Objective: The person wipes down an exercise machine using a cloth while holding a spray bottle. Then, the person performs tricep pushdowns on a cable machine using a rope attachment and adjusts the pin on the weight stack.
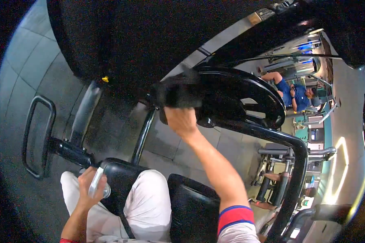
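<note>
My left hand [92, 187], low on the left, is closed round a clear spray bottle [106, 191] with a white top, just above my left knee. Further forward, my right hand [181, 120] reaches to the black machine frame beside a large round weight plate [271, 97]. A dark, blurred cloth [178, 91] covers its fingers and lies against the machine. Black padded seat parts [192, 200] are around my knees.
A black looped handle [28, 137] stands at the left, near a grey metal post [85, 111]. A black bent tube [300, 162] curves along the right. Beyond it a person [299, 97] sits on another machine. Grey floor tiles [162, 141] show between the parts.
</note>
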Demonstrator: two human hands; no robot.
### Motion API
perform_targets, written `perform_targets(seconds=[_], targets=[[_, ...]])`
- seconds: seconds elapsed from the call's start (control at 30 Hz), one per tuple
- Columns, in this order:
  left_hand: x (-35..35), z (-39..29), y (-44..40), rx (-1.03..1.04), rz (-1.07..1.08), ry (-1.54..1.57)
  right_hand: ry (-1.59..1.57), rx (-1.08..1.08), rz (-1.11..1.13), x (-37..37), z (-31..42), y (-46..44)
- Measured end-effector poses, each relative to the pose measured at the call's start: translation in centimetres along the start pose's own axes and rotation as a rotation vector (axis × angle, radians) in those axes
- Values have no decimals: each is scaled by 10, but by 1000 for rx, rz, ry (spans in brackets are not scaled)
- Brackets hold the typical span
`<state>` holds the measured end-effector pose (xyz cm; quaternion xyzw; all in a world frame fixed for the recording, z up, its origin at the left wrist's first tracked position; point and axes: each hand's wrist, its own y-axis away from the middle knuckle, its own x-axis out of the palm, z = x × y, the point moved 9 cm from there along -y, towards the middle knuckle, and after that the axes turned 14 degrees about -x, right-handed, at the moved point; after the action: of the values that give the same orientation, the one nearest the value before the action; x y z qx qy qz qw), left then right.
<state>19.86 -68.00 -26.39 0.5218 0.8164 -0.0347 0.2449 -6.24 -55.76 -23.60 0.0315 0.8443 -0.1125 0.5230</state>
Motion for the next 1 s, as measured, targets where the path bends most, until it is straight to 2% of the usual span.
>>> perform_targets(seconds=[0.07,0.13,0.2,0.27,0.37,0.47,0.57,0.6,0.63,0.67,0.7,0.73,0.77,0.8,0.83,0.87,0.9,0.93,0.97,1.0], targets=[[1,-1,-1,-10,-10,20,28,-145,91,16,0,3],[6,-2,1,21,-10,-5,-9,-150,98,16,-17,-12],[8,0,2,41,-11,-42,231,-167,1,-27,-32,-37],[5,2,5,26,-42,-54,176,97,117,-68,-70,-54],[5,0,2,8,-39,-43,261,82,33,-68,-71,-41],[1,6,5,-37,-26,-17,323,-131,0,-59,-42,-20],[-4,-2,8,76,-97,-14,317,18,142,-69,-59,-5],[-8,-9,11,140,-153,-24,346,134,155,-87,-76,3],[-11,-12,15,201,-211,-34,343,318,-178,-117,-97,12],[-12,-2,14,115,-185,-25,300,416,-275,-127,-121,36],[-14,7,14,37,-149,-10,491,365,-252,-135,-125,59],[-12,14,11,-28,-105,8,585,534,-261,-140,-141,80],[-19,3,15,88,-251,19,517,565,-462,-153,-144,92],[-13,19,10,0,-115,118,450,590,-666,-165,-143,103],[-15,12,13,103,-206,77,443,619,-632,-159,-138,107],[-15,7,15,170,-243,43,334,590,-805,-166,-136,110],[-14,1,17,236,-282,9,159,691,-1002,-173,-141,114],[-13,-1,16,269,-256,-20,-83,977,-1054,-174,-149,114],[-1,20,11,131,-52,-25,-101,1011,-1108,-176,-146,103],[0,21,13,172,-107,30,-44,957,-1092,-177,-141,79]])
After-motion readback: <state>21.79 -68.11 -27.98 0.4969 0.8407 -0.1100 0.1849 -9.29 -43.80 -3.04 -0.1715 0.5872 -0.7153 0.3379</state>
